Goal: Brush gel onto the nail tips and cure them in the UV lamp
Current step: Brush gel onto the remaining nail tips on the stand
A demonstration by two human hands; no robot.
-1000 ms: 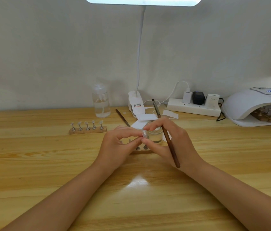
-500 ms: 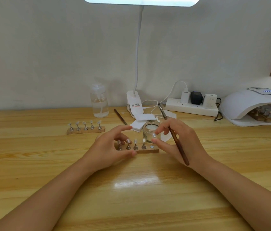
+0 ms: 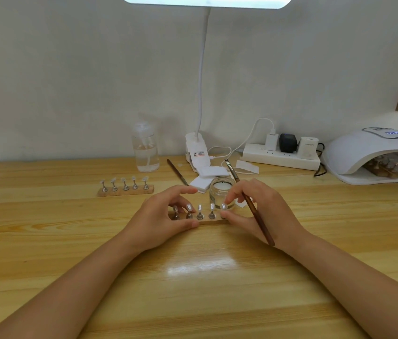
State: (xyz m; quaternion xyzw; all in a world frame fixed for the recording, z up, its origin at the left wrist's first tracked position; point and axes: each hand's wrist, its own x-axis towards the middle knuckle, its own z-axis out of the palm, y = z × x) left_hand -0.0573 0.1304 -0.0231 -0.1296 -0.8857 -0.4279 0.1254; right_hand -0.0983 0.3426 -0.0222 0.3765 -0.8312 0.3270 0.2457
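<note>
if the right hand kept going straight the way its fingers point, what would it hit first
The right hand points left along the wooden holder strip. Its fingers are already at the rightmost nail tip stand, so next would likely come the neighbouring stand, though depth is hard to judge.

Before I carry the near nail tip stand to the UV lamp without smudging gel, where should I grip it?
Probably pinch the wooden base of the near stand by its two short ends, coming from left and right; the nail tips stand upright along its top.
</note>
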